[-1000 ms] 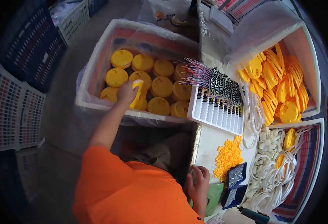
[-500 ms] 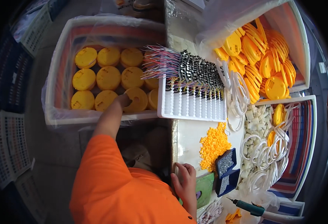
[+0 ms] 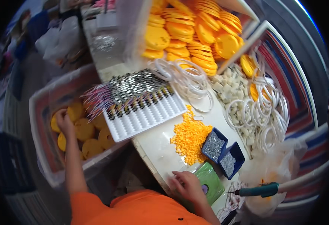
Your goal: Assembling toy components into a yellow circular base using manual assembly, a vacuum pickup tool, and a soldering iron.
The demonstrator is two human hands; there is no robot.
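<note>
My left hand (image 3: 62,119) reaches down into a lined white bin, at the round yellow cases (image 3: 84,129) lying there in rows. It touches or hovers over a case at the left side of the bin; its fingertips are partly hidden, so a grip cannot be made out. My right hand (image 3: 188,185) rests at the table's near edge with its fingers apart and nothing in it. Beside it lies a green pad (image 3: 210,182) with a dark round spot.
A white ridged tray (image 3: 145,114) of wired black parts overhangs the bin (image 3: 48,170). On the table (image 3: 153,150) are small orange pieces (image 3: 188,137), blue boxes of screws (image 3: 230,161) and a corded screwdriver (image 3: 260,190). Boxes of yellow shells (image 3: 205,32) and white cables (image 3: 269,93) stand beyond.
The view has turned, so the table now runs slantwise. My left hand has moved from the bin's near row to cases at its left side. My right hand stays by the table edge.
</note>
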